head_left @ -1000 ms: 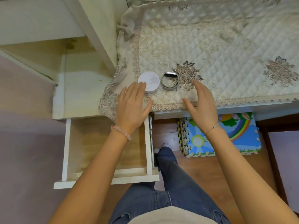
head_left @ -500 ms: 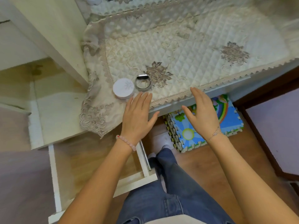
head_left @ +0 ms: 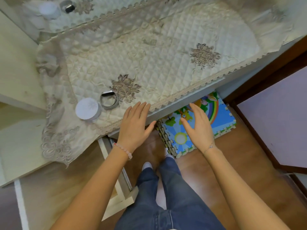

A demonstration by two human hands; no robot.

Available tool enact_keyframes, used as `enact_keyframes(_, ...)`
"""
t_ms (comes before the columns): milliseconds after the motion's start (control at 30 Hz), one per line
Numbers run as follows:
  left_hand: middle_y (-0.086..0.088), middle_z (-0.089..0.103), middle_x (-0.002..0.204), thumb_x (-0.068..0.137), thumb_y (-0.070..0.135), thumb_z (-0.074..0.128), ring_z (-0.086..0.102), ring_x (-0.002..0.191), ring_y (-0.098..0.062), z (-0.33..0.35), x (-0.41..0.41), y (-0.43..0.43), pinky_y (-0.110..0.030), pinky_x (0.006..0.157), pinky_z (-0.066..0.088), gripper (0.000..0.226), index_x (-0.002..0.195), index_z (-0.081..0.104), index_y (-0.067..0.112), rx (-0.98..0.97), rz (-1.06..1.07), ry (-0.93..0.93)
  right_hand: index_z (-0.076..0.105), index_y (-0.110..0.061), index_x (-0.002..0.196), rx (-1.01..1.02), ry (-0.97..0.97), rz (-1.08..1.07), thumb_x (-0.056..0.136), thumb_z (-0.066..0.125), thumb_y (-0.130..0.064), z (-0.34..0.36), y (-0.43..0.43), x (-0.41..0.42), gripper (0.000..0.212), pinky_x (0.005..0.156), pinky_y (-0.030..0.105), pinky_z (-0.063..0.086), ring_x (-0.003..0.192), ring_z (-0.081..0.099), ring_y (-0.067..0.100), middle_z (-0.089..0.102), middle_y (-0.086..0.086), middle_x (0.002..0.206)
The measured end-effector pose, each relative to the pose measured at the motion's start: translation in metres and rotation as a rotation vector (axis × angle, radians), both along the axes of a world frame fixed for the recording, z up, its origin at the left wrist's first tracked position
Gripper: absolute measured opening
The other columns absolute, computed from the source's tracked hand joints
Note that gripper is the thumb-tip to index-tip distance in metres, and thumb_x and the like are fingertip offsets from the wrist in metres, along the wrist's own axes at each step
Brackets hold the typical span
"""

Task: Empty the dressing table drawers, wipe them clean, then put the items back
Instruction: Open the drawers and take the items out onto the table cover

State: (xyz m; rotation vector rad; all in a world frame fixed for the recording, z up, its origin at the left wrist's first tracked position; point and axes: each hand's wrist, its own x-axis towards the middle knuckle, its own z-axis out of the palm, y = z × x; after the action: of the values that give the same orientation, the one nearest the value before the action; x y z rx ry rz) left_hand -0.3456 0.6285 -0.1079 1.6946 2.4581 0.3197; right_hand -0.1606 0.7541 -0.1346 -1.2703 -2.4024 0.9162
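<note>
Desk (head_left: pixel 191 103), front edge: left hand (head_left: pixel 134 125) flat, fingers extended and empty, fingertips over the lace border of the quilted cloth (head_left: pixel 149 63). Right hand (head_left: pixel 197 125) likewise flat and empty, held apart from the left, in front of the desk edge above the foam play mat (head_left: pixel 221 117). Round white jar (head_left: pixel 88 109) and metal bangle (head_left: pixel 109 100), touching, lie on the cloth near the front-left corner, beside the left hand. Open drawer (head_left: pixel 119 196) below the left forearm.

Cream quilted cloth (head_left: pixel 149 63) (brown embroidered flowers), white round tin (head_left: pixel 88 111), rainbow-printed blue foam mat (head_left: pixel 221 117).
</note>
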Motion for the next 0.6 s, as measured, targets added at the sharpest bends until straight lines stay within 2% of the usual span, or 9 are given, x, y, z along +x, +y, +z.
enact_keyframes(67, -0.011, 0.043, 0.142, 0.092, 0.040, 0.049, 0.034, 0.135, -0.028, -0.006, 0.000, 0.013, -0.043, 0.112, 0.024, 0.056, 0.138, 0.040, 0.010, -0.025, -0.026, -0.004, 0.035, -0.017, 0.141, -0.209, 0.095, -0.108, 0.092, 0.053, -0.036, -0.014, 0.008, 0.004, 0.056, 0.107, 0.027, 0.029, 0.133, 0.034, 0.014, 0.037, 0.000, 0.146)
enact_keyframes(200, -0.013, 0.043, 0.142, 0.091, 0.036, 0.054, 0.037, 0.133, -0.029, -0.017, -0.003, 0.031, -0.045, 0.110, 0.028, 0.055, 0.136, 0.043, 0.007, -0.032, -0.064, -0.001, 0.044, -0.016, 0.134, -0.905, 0.436, -0.476, 0.094, 0.051, -0.031, -0.047, 0.018, -0.002, 0.044, 0.103, 0.033, 0.039, 0.125, 0.047, 0.018, 0.049, 0.003, 0.137)
enact_keyframes(267, -0.012, 0.043, 0.142, 0.091, 0.035, 0.055, 0.037, 0.133, -0.029, -0.022, -0.007, 0.034, -0.044, 0.111, 0.028, 0.055, 0.137, 0.042, 0.007, -0.031, -0.073, -0.017, 0.042, -0.015, 0.136, -1.230, 0.607, -0.607, 0.096, 0.045, -0.035, -0.065, 0.021, -0.010, 0.045, 0.106, 0.037, 0.038, 0.122, 0.049, 0.019, 0.050, 0.006, 0.137)
enact_keyframes(333, -0.010, 0.040, 0.144, 0.092, 0.037, 0.051, 0.034, 0.135, -0.026, -0.028, -0.012, 0.035, -0.042, 0.112, 0.025, 0.056, 0.139, 0.040, 0.009, -0.059, -0.081, -0.034, 0.043, -0.014, 0.136, -1.472, 0.788, -0.709, 0.097, 0.041, -0.040, -0.081, 0.022, -0.022, 0.047, 0.107, 0.039, 0.037, 0.123, 0.049, 0.021, 0.050, 0.007, 0.137)
enact_keyframes(433, -0.008, 0.037, 0.146, 0.093, 0.039, 0.048, 0.030, 0.137, -0.024, -0.034, -0.023, 0.030, -0.040, 0.114, 0.022, 0.055, 0.140, 0.039, 0.010, -0.092, -0.103, -0.034, 0.045, -0.013, 0.133, -1.625, 0.922, -0.816, 0.096, 0.039, -0.044, -0.099, 0.020, -0.042, 0.049, 0.108, 0.042, 0.035, 0.130, 0.043, 0.023, 0.048, 0.008, 0.139)
enact_keyframes(600, -0.008, 0.037, 0.146, 0.092, 0.037, 0.050, 0.032, 0.136, -0.026, -0.037, -0.036, 0.021, -0.040, 0.113, 0.023, 0.055, 0.139, 0.040, 0.010, -0.091, -0.162, -0.011, 0.040, -0.011, 0.138, -1.698, 1.006, -0.896, 0.094, 0.037, -0.052, -0.114, 0.014, -0.068, 0.060, 0.111, 0.047, 0.029, 0.134, 0.037, 0.022, 0.042, 0.008, 0.144)
